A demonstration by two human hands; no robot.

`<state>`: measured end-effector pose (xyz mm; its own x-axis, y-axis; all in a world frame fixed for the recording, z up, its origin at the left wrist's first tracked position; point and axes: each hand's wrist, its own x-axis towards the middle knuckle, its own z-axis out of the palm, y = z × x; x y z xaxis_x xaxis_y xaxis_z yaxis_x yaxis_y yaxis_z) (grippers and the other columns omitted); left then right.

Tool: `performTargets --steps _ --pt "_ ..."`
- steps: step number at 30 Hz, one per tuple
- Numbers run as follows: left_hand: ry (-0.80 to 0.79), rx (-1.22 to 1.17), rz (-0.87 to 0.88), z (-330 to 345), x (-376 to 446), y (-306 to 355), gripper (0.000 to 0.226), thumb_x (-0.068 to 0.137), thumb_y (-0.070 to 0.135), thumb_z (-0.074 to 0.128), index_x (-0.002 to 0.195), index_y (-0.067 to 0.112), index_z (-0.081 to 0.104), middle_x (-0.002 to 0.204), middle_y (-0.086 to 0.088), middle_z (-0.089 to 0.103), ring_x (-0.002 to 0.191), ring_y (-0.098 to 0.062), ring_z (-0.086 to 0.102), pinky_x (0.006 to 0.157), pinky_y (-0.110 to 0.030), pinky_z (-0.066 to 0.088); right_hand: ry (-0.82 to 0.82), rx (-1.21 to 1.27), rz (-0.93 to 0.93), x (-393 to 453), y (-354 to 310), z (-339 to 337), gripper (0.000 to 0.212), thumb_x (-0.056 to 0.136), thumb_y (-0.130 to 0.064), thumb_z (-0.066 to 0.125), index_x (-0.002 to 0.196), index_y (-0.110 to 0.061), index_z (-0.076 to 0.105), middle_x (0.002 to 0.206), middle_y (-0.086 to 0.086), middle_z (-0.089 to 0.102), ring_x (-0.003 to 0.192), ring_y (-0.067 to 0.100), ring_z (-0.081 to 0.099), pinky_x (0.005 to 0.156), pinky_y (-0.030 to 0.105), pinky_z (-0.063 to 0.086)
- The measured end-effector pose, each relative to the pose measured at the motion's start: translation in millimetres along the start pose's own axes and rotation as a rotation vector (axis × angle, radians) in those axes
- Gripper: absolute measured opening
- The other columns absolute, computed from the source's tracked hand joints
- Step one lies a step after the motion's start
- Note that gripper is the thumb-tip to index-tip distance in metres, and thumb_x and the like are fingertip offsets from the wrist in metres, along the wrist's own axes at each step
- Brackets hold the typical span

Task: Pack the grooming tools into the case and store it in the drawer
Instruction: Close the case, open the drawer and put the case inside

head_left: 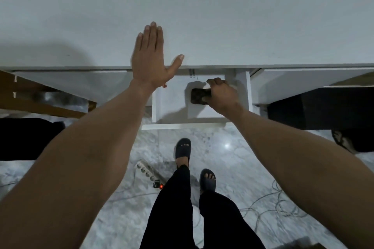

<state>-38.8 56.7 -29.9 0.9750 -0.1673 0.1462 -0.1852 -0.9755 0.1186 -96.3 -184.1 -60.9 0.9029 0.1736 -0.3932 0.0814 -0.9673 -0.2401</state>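
Note:
A small dark patterned case point(199, 96) is inside the white drawer point(172, 107), which is pulled out from under the white desk top point(202, 16). My right hand point(223, 96) is shut on the case's right end and holds it low over the drawer bottom, towards the drawer's right side. My left hand point(150, 56) lies flat on the desk's front edge, fingers straight and together, thumb spread, holding nothing. No grooming tools show outside the case.
A white power strip point(146, 174) with a red light and loose cables lie on the marble floor by my sandalled feet. A wooden frame point(40, 97) stands under the desk at left, a dark box point(323, 107) at right.

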Motion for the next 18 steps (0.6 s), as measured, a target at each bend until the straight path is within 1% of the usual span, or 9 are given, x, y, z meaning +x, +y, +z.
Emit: performTargets --steps 2,4,7,11,14,18 --pt "-0.105 -0.051 -0.024 -12 -2 3 0.101 0.099 0.074 0.026 0.164 -0.003 0.016 0.173 -0.024 0.013 0.162 -0.037 0.011 0.133 -0.049 0.007 0.059 0.012 -0.009 -17 3 -12 0.058 0.088 -0.037 0.064 0.137 -0.012 0.045 0.135 0.012 0.053 0.123 0.033 0.050 0.091 0.045 0.051" --pt "-0.169 -0.107 -0.048 -22 -12 9 0.101 0.097 0.072 0.028 0.164 -0.003 0.017 0.173 -0.024 0.012 0.162 -0.038 0.010 0.132 -0.049 0.005 0.113 0.021 -0.025 -36 8 -22 0.055 0.092 -0.037 0.060 0.137 -0.010 0.045 0.135 0.013 0.053 0.122 0.034 0.052 0.090 0.045 0.051" --pt "-0.168 -0.157 -0.054 -28 -55 25 0.098 0.098 0.070 0.029 0.162 -0.004 0.024 0.172 -0.025 0.018 0.161 -0.039 0.014 0.132 -0.050 0.009 0.180 0.023 -0.040 -68 15 -30 0.049 0.097 -0.034 0.053 0.137 -0.007 0.045 0.136 0.013 0.053 0.122 0.034 0.051 0.090 0.044 0.048" --pt "-0.116 -0.201 -0.051 -31 -123 49 0.086 0.102 0.061 0.040 0.159 -0.003 0.033 0.170 -0.024 0.026 0.159 -0.040 0.022 0.130 -0.055 0.020 0.275 -0.002 -0.093 -112 28 -25 0.049 0.097 -0.033 0.053 0.136 -0.005 0.044 0.136 0.015 0.054 0.127 0.033 0.048 0.098 0.042 0.046" --pt "-0.127 -0.196 -0.056 -32 -167 62 0.085 0.102 0.063 0.037 0.160 0.001 0.034 0.171 -0.023 0.024 0.159 -0.039 0.021 0.129 -0.055 0.019 0.272 -0.020 -0.115 -142 37 -18 0.058 0.097 -0.038 0.052 0.142 -0.005 0.036 0.145 0.016 0.046 0.135 0.033 0.042 0.110 0.044 0.040" --pt "-0.168 -0.217 -0.107 -30 -206 72 0.089 0.099 0.065 0.035 0.161 0.003 0.032 0.171 -0.023 0.023 0.160 -0.040 0.020 0.129 -0.055 0.017 0.217 -0.050 -0.109 -180 43 -3 0.067 0.100 -0.045 0.044 0.151 -0.006 0.024 0.156 0.015 0.032 0.146 0.032 0.028 0.119 0.045 0.028"
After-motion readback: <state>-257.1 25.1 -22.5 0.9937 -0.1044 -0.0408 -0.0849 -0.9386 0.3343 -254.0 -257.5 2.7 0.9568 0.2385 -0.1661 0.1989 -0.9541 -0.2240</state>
